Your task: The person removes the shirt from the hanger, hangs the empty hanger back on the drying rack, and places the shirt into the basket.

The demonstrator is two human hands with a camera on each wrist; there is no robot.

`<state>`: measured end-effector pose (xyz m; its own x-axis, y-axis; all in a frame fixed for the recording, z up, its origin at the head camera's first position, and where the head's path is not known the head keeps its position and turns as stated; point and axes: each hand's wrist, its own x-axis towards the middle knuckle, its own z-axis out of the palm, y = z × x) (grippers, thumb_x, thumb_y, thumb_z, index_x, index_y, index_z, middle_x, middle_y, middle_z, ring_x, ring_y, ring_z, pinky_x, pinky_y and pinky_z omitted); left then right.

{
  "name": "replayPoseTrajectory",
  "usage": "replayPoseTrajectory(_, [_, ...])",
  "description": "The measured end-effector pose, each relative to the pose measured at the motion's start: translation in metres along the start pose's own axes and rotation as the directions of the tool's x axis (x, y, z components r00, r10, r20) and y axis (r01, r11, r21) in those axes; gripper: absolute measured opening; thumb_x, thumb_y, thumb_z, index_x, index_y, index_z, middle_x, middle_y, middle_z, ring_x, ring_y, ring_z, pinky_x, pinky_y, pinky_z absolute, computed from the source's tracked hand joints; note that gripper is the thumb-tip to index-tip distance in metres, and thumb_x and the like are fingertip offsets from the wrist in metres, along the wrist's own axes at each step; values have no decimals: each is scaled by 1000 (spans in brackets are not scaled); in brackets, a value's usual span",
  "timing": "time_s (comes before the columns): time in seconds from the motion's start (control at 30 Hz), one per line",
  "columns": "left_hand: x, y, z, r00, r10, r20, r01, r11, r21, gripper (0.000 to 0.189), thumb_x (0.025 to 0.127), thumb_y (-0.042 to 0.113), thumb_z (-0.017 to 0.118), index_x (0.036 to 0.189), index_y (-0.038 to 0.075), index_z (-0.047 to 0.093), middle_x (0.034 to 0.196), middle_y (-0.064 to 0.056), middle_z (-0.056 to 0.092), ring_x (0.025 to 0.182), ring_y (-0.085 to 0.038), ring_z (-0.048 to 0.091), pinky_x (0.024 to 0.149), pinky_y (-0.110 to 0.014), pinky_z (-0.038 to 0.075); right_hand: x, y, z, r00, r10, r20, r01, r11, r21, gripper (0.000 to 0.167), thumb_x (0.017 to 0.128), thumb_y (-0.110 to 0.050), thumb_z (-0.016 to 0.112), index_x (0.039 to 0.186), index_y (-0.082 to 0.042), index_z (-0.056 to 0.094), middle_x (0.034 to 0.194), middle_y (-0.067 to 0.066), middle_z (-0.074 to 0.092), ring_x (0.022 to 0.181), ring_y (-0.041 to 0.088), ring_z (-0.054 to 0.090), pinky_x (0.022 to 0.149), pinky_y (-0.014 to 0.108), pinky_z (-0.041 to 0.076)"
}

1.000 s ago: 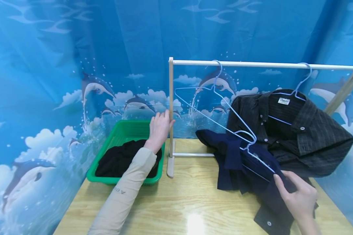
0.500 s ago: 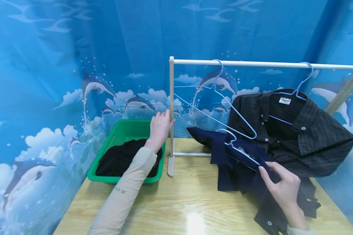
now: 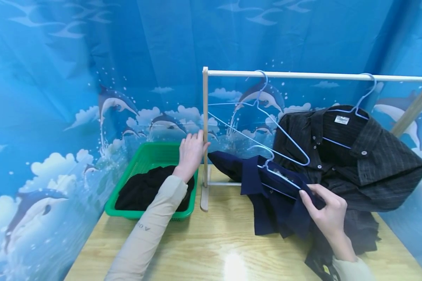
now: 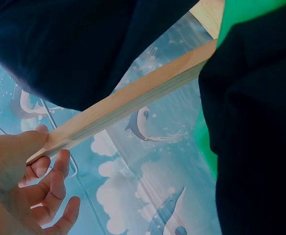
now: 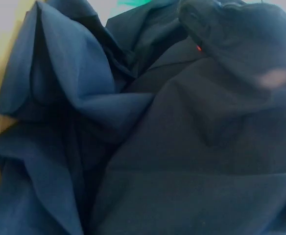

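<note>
My left hand (image 3: 191, 152) holds the upright wooden post (image 3: 205, 109) at the left end of a clothes rack; in the left wrist view, thumb and fingertips close around the post (image 4: 128, 98). On the right, my right hand (image 3: 327, 212) pinches a navy collared shirt (image 3: 267, 210) together with the arm of the light-blue wire hanger (image 3: 283, 178) inside its neck. The hanger's hook points up and left, below the rail. Navy cloth (image 5: 206, 147) fills the right wrist view, which mostly hides the fingers there.
A bare wire hanger (image 3: 278, 122) hangs from the white rail (image 3: 309, 75), just above the navy shirt. Right of it hangs a dark striped shirt (image 3: 383, 171). A green basket (image 3: 123, 214) with black clothing (image 3: 144, 187) stands left on the wooden table (image 3: 211, 242).
My right hand has moved left and slightly up with the navy shirt and its hanger, bringing the sleeve close to the post. My left hand has stayed on the post.
</note>
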<state>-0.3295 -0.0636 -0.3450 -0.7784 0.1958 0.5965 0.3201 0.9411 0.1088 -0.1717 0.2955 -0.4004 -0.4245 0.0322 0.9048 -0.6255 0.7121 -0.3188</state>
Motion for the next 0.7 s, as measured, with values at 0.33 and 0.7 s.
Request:
replayPoseTrajectory(0.33, [-17, 5, -15, 998, 7, -54, -10, 998, -67, 31, 101, 43, 59, 103, 12, 63, 93, -7, 66, 86, -27, 60, 72, -37, 49, 7, -2, 5, 1000, -28, -8, 28, 1000, 6, 19, 85, -18, 74, 86, 1, 76, 74, 15, 70, 77, -8, 53, 77, 6, 38])
replayPoseTrajectory(0.7, [-34, 7, -12, 978, 183, -104, -206, 937, -283, 34, 102, 36, 59, 130, 17, 65, 133, -6, 61, 119, -27, 52, 102, -43, 45, 26, -5, 0, 999, -18, -49, 20, 999, 42, 19, 86, -15, 75, 86, 4, 75, 75, 16, 68, 79, -11, 52, 76, 9, 39])
